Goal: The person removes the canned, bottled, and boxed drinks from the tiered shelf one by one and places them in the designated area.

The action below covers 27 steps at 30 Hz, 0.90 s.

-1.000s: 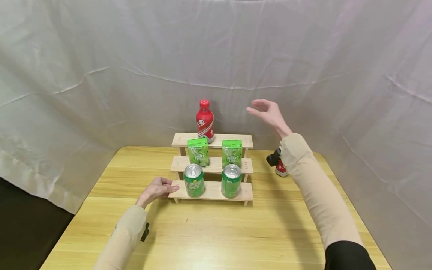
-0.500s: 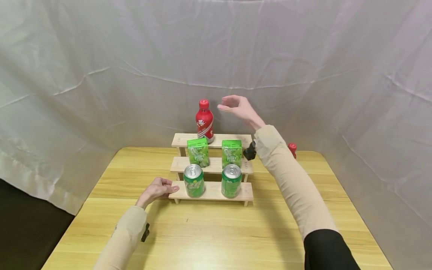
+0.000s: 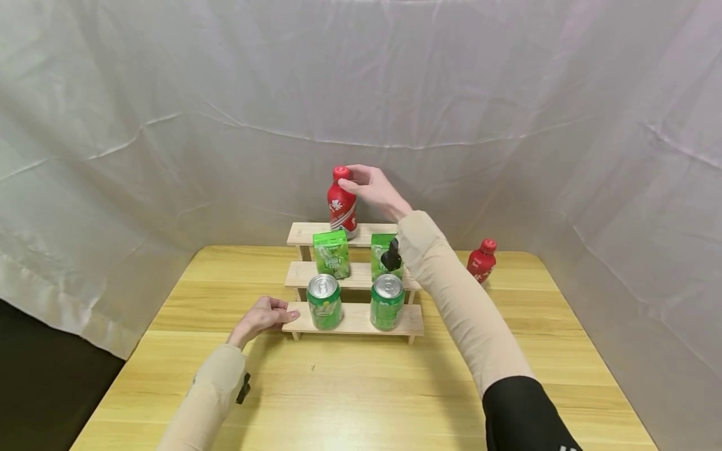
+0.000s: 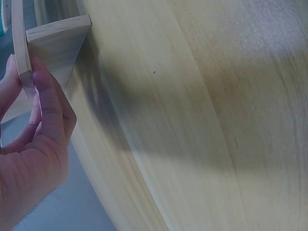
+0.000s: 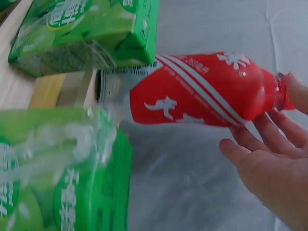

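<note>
A red bottle (image 3: pixel 341 203) stands upright on the top step of a three-tier wooden display stand (image 3: pixel 355 311). My right hand (image 3: pixel 375 188) has the bottle's neck between its thumb and fingers, thumb in front and fingers behind. The right wrist view shows the same hand (image 5: pixel 276 154) close around the neck and cap of the bottle (image 5: pixel 202 91). My left hand (image 3: pixel 264 316) pinches the left end of the lowest step; in the left wrist view its thumb and fingers (image 4: pixel 43 96) grip the board's edge (image 4: pixel 21 53).
Two green drink cartons (image 3: pixel 331 255) stand on the middle step, the right one (image 3: pixel 382 249) partly behind my wrist camera. Two green soda cans (image 3: pixel 324 304) (image 3: pixel 387 304) are on the bottom step. Another red bottle (image 3: pixel 481 262) stands on the table (image 3: pixel 361 388) at right. A grey curtain (image 3: pixel 254 94) hangs behind.
My right hand has moved left across the top step, from open air to the red bottle's neck. The bottle on the right has come into view. My left hand keeps its place on the stand.
</note>
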Motion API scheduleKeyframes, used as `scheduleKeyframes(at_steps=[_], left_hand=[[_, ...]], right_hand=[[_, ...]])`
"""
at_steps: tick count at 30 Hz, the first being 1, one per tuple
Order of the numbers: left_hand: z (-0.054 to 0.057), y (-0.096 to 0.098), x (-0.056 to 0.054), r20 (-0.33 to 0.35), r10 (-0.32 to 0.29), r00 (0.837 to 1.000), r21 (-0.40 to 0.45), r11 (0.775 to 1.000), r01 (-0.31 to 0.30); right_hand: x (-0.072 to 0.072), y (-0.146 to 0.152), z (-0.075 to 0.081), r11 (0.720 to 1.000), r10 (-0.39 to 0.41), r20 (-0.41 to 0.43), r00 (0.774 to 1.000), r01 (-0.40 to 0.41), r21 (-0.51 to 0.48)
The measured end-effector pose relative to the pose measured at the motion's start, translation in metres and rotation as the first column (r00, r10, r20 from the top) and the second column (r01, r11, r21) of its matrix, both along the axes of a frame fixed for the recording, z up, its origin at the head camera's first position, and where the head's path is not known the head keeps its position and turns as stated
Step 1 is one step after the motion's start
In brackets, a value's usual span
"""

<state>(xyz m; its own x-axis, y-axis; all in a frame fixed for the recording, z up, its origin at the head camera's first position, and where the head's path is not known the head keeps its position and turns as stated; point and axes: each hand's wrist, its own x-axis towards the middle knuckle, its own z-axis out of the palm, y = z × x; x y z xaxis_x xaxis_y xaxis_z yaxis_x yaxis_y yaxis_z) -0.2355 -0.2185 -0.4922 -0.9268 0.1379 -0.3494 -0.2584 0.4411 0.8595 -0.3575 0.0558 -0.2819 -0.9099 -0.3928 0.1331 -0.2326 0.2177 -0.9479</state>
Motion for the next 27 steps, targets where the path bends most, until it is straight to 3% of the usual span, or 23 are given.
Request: scheduleKeyframes(at_steps=[6,20,27], left_hand=[[0.001,-0.002,0.001,0.003,0.001,1.0,0.004,1.0,-0.001],[-0.001,0.0,0.0,0.018,0.006,1.0,0.012,1.0,-0.006],[-0.001,0.001,-0.001,0.017,0.01,1.0,0.006,1.0,-0.01]], right_hand=[[0.001,-0.011,0.0,0.999,-0.009,-0.005,1.0,0.009,0.031],[0.005,-0.012,-0.003,0.987,-0.126,-0.081,0.989,0.133,0.091],[0.007,-0.006,-0.001,0.982,-0.171,-0.119,0.978,0.179,0.066]])
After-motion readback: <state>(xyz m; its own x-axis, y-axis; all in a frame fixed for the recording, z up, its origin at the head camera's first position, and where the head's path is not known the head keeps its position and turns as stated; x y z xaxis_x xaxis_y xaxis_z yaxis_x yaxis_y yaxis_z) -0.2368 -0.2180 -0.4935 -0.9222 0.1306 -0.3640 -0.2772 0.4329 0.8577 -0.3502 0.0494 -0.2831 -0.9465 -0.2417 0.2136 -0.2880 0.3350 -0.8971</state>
